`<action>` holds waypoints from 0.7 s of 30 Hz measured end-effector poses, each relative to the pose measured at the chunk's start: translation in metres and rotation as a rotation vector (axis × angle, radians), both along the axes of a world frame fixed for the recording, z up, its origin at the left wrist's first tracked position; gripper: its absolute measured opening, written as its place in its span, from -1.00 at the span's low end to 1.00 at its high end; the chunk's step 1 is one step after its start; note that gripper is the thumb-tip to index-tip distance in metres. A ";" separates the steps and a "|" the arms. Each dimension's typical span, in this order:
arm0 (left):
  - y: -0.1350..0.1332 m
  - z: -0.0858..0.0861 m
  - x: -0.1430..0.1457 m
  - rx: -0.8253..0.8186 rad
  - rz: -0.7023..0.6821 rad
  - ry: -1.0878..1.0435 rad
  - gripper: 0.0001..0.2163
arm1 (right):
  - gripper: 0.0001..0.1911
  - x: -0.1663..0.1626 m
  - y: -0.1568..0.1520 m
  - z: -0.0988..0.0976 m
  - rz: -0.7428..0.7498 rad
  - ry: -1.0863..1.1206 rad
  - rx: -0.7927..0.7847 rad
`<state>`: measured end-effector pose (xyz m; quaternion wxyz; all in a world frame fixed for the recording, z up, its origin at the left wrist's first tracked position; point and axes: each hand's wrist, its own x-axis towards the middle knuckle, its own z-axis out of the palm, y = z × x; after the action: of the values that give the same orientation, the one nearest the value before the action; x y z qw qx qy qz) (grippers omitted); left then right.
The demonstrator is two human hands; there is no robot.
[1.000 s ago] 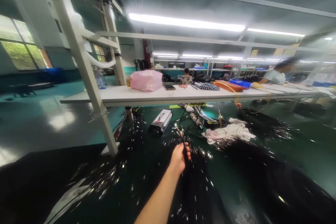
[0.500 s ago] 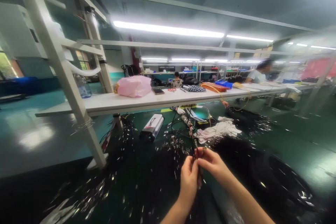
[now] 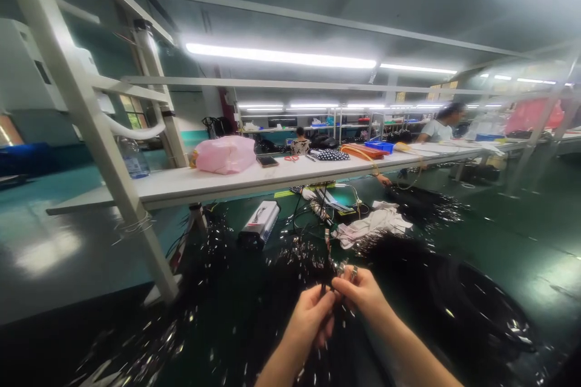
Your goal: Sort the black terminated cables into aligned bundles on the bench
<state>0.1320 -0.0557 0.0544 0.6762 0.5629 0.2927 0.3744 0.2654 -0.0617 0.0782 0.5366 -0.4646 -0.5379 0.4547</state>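
Now the right hand (image 3: 363, 291) has joined the left hand (image 3: 309, 315), both pinching metal-tipped black cables (image 3: 340, 267) on this side of the crumpled white cloth (image 3: 374, 227), so the fine handling becomes two-handed.

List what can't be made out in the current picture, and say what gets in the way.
All in the head view:
Thin dark cables: number and exact grip; fingers of the left hand and right hand cover part.
White-topped box: the print on its top; too small and blurred.
Pink bag: its contents; hidden by the bag itself.
Pale item, lower left: its full shape; cut off by the bottom edge.
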 end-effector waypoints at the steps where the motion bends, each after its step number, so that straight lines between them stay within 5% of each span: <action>1: 0.000 0.001 -0.003 -0.014 -0.029 -0.016 -0.71 | -0.58 0.000 0.000 0.000 0.012 -0.015 0.004; 5: -0.001 0.001 -0.010 -0.036 -0.046 -0.065 -0.74 | -0.73 0.005 0.009 0.017 -0.032 0.001 0.169; 10: -0.001 0.005 -0.002 -0.073 -0.174 -0.039 -0.73 | -0.56 0.015 0.027 0.070 0.137 -0.202 0.391; 14: 0.004 0.017 0.011 -0.073 -0.148 -0.084 -0.72 | -0.60 0.013 0.033 0.097 0.334 -0.535 0.313; 21: 0.020 0.036 0.026 -0.066 -0.100 -0.164 -0.74 | -0.57 0.009 0.035 0.102 0.437 -0.766 0.286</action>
<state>0.1580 -0.0357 0.0902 0.7341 0.5217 0.2200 0.3750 0.2745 -0.0269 0.1805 0.2493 -0.3961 -0.8402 0.2739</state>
